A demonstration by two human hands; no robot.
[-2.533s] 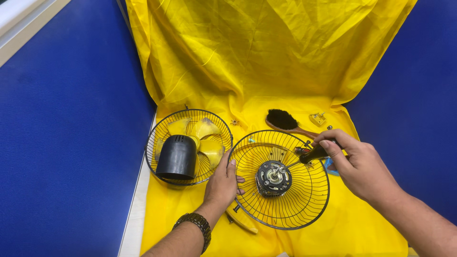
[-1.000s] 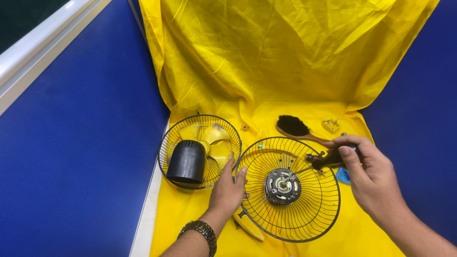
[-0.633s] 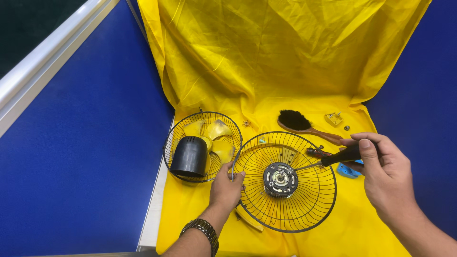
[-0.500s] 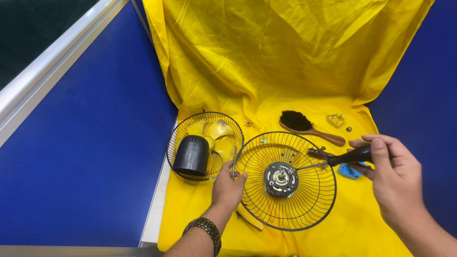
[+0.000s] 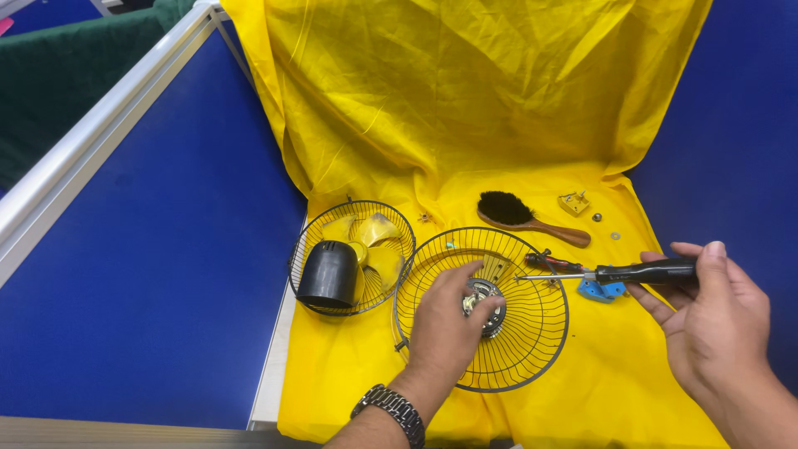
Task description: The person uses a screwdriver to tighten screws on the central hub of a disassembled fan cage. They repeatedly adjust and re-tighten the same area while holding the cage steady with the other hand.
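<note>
**A:** ok so what's each hand doing here?

**B:** Left hand [image 5: 445, 320] lies palm-down on the round wire fan guard [image 5: 482, 309], fingers spread loose and reaching onto the motor hub [image 5: 486, 298] in the middle. Not really gripping, just resting open on it. Metal watch [image 5: 391, 409] on that wrist.

**A:** and the right?

**B:** Right hand [image 5: 713, 320] is over on the right, fingers curled around the black handle of a screwdriver [image 5: 611, 272]. The shaft points left, with the tip just over the guard's right rim.

**A:** where's the guard sitting?

**B:** Flat on the yellow cloth [image 5: 465, 125], near the middle. Just left of it is a second wire guard [image 5: 352, 258] with the yellow fan blade [image 5: 374, 245] inside and a black motor cover [image 5: 329, 274] standing on it.

**A:** other bits?

**B:** Wooden-handled brush [image 5: 528, 218] on the far side of the guard, a small blue part [image 5: 600, 289] just under the screwdriver, and a little yellow block [image 5: 573, 202] farther off to the right. Blue table [image 5: 150, 274] on both sides of the cloth.
</note>
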